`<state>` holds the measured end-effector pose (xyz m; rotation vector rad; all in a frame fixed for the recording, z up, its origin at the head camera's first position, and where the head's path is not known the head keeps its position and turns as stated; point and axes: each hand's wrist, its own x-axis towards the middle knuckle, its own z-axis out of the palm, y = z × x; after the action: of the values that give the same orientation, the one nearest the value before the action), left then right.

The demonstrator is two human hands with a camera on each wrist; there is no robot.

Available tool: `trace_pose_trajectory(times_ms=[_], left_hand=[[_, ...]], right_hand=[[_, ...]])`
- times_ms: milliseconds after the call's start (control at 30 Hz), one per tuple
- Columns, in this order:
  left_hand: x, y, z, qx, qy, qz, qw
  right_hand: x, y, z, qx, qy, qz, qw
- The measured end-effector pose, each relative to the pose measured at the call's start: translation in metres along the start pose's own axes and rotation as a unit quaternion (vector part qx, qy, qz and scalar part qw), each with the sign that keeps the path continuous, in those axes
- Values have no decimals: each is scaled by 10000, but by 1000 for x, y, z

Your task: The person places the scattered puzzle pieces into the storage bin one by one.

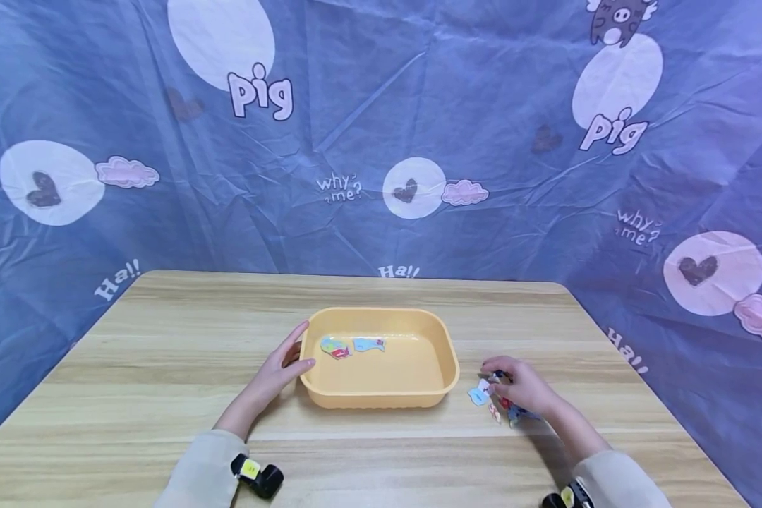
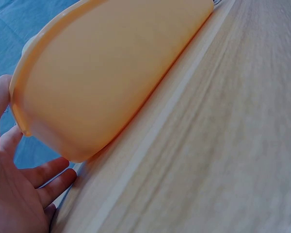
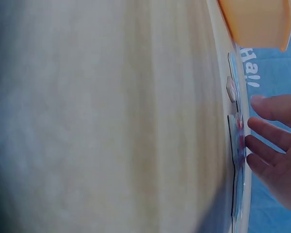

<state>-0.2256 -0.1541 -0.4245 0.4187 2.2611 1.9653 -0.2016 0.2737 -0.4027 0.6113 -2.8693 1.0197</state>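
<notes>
My left hand point(image 1: 276, 370) holds the left end of a pale orange plastic tub point(image 1: 381, 400), thumb over the rim and other fingers along the outer wall. Inside it lie a flat green-and-red piece point(image 1: 335, 347) and a light blue fish-shaped piece point(image 1: 368, 344). To the right of the tub, my right hand point(image 1: 523, 388) is low over a small heap of flat printed cutouts point(image 1: 519, 413), partly hiding them. Its fingers are loosely spread in the right wrist view, nothing gripped. A blue-and-white cutout point(image 1: 479, 396) lies by its thumb, with a small reddish one point(image 1: 494, 413) nearer me.
The wood-grain table point(image 1: 381, 458) carries the tub near its middle. A blue printed cloth point(image 1: 368, 134) hangs behind the table and along its right side. Each wrist wears a strapped black camera point(image 1: 260, 476).
</notes>
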Motion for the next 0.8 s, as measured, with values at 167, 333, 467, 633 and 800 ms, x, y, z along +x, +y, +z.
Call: trace_pose_trajectory(times_ms=[167,333,467,633,800], left_hand=[[0,-1,0,44,2,4,10000],[0,1,0,44,-17,49,10000],[0,1,-1,15,-42,79,10000],[0,2,-2,-47,-41,52,10000],[0,3,-1,-14,-16,21,10000]], right_hand=[[-2,1,1,-16,9,162,9999],[-3,3,3,79,-39,377,9993],[-3,5,2,194,-47,362,9991],[-4,5,1,327,-17,253,9991],[-4,7,2,468,-68,247,9986]])
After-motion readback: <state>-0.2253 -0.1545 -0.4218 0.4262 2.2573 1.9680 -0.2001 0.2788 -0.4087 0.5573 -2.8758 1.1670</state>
